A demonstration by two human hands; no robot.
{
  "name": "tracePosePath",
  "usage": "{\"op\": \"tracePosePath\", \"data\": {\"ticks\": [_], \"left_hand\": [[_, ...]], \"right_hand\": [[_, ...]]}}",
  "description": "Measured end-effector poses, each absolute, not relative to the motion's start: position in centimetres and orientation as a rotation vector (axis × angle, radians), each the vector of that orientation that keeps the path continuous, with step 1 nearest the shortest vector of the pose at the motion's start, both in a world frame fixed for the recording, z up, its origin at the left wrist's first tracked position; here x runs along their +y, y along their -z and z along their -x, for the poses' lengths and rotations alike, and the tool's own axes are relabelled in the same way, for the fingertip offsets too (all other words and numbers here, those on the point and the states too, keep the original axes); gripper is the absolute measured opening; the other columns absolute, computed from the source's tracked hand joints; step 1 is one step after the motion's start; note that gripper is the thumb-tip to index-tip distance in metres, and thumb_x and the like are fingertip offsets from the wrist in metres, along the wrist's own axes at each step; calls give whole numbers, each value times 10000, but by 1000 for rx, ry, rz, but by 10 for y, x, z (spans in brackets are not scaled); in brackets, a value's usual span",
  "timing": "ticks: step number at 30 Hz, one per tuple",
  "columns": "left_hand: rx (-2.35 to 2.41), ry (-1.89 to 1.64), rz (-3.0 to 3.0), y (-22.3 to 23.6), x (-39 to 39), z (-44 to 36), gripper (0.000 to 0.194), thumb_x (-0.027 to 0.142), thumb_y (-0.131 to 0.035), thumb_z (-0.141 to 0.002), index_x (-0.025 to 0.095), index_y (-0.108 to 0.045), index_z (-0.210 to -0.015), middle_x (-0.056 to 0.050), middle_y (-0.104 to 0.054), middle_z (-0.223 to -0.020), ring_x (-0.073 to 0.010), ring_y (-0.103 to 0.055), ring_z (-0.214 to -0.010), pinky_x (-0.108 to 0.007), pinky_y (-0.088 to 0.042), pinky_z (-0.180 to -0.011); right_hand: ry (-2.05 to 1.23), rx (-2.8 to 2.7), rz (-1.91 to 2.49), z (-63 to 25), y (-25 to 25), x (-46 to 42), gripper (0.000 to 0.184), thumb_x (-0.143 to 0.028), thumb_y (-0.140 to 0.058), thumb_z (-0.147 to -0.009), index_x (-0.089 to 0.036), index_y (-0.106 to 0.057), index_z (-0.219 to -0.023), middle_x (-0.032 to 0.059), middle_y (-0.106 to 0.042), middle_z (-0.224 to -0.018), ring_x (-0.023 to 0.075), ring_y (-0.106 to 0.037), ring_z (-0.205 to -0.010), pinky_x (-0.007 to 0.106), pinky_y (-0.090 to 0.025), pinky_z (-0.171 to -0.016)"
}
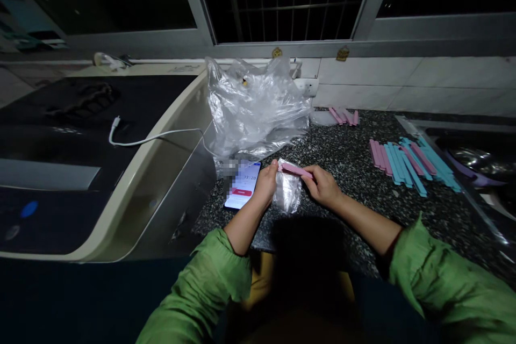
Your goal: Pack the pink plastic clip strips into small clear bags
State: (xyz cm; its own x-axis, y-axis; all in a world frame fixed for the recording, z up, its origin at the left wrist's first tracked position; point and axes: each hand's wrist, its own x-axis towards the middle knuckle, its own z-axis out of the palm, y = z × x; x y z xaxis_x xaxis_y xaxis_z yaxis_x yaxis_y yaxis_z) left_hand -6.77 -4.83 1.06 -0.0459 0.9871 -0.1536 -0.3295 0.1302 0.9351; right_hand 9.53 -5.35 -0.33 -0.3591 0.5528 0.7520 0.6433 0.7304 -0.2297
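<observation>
In my right hand (323, 187) is a flat pink strip (296, 170), gripped at its right end between thumb and fingers. Its left end reaches the top of a small clear plastic bag (288, 193); I cannot tell whether the tip is inside. My left hand (266, 185) is closed on the left edge of that bag, thumb pointing up. The bag hangs down between the two hands, over the speckled dark counter (338, 142). Just left of my left hand lies a phone (244, 185) with a lit screen.
Pink strips (380, 157) and blue strips (405, 166) lie in a group on the right, beside a sink edge (459, 161). More pink strips (344, 116) are near the wall. A large clear plastic bag (258, 105) is heaped behind the phone. A washing machine (161, 172) with a white cable (157, 137) stands left.
</observation>
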Motion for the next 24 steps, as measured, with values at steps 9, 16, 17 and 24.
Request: {"op": "tracePosePath", "data": {"ticks": [9,16,17,24], "left_hand": [[1106,-1294,-827,-15,-49,66,457,575,-580,-681,121,-612,-645,-28,-604,-515,-155,-544,-504,-263,-428,-536],[1090,-1307,-849,-10,-47,66,463,588,-580,-674,127,-616,-644,-29,-601,-515,-157,-544,-509,-261,-422,-532],[1085,-1307,-852,-8,-47,67,466,591,-577,-674,127,-618,-649,-30,-604,-520,-159,-546,-514,-263,-423,-538],[1080,-1310,-865,-3,-44,69,492,614,-576,-654,125,-619,-646,-29,-614,-536,-154,-546,-514,-264,-423,-554]], "right_hand": [[136,-2039,911,-99,-3,-56,114,-256,-436,-880,-186,-495,-948,59,-651,-782,158,-624,-671,261,-486,-565],[126,-2041,990,-102,-6,-58,150,-301,-404,-890,-205,-507,-941,50,-646,-766,154,-612,-634,275,-493,-566],[125,-2040,993,-103,-6,-58,152,-302,-403,-890,-204,-508,-938,50,-646,-763,154,-610,-631,274,-493,-565],[151,-2016,965,-105,-10,-59,137,-292,-418,-883,-199,-512,-919,48,-650,-751,150,-614,-629,263,-488,-563]]}}
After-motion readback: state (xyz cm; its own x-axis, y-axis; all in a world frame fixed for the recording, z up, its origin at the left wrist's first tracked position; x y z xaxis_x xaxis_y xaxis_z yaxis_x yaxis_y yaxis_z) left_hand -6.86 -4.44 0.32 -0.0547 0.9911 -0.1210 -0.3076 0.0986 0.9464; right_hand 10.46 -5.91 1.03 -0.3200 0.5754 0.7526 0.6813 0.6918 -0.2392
